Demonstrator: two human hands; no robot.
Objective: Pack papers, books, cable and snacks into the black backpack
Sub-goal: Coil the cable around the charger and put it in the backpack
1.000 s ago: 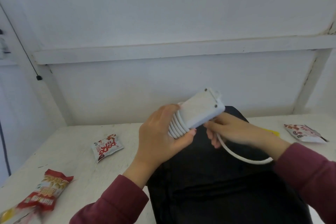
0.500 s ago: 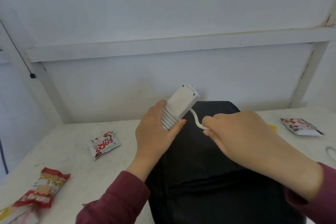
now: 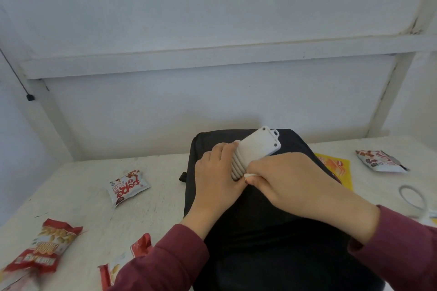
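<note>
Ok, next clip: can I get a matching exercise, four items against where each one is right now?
Things:
1. white adapter
2. small white packet with red lettering
3. yellow packet
4. white ring

Places:
A. on the table, far right
B. against the black backpack's right side
C. gripped by the left hand over the backpack, while the right hand pinches its cable
D. on the table, left of the backpack

Pairs: 1-C, 2-D, 3-B, 4-A

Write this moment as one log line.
left hand: grips white adapter | right hand: pinches cable end | black backpack: lies on table, under hands
</note>
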